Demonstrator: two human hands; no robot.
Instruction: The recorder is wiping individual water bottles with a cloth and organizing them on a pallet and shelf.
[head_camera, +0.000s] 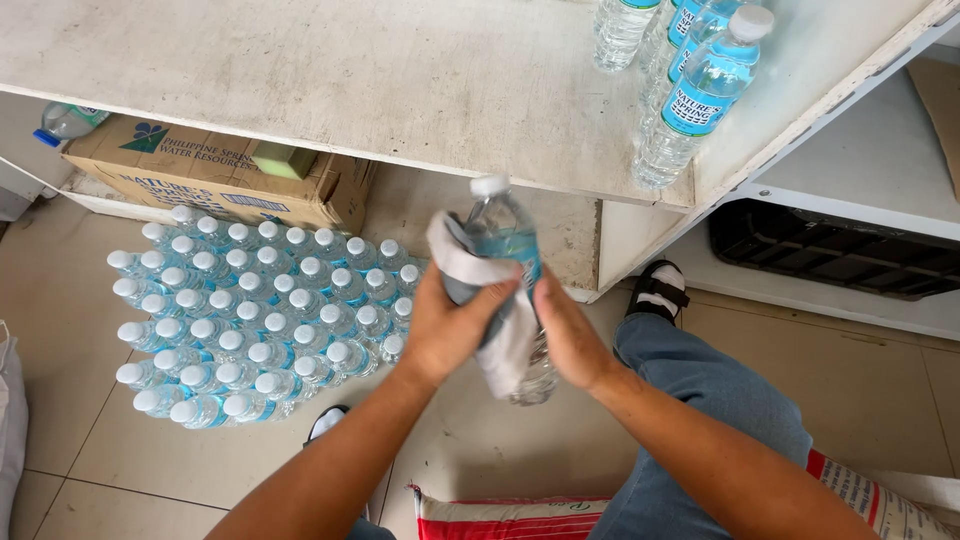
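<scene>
far left on the tiled floor (130, 450): a block of small clear plastic water bottles with white caps (255, 320), packed cap-up in tight rows, so they prop each other and any cap is easy to grab. behind them, a brown cardboard carton (215, 175) sits tucked under the white shelf (350, 90), out of your foot path. centre: your left hand (450, 325) is closed on a white-grey cloth (500, 335), pressing it round the clear plastic water bottle with blue label and white cap (500, 225). that bottle is mid-air in front of you, just below the shelf edge, tilted slightly. your right hand (570, 340) grips its lower body from the other side, steadying it against the cloth (looks like counter-hold for wiping). right: more blue-labelled clear bottles (700, 95) stand upright on the shelf top, near the edge, within reach. black crate (830, 250) sits under the lower shelf.
</scene>
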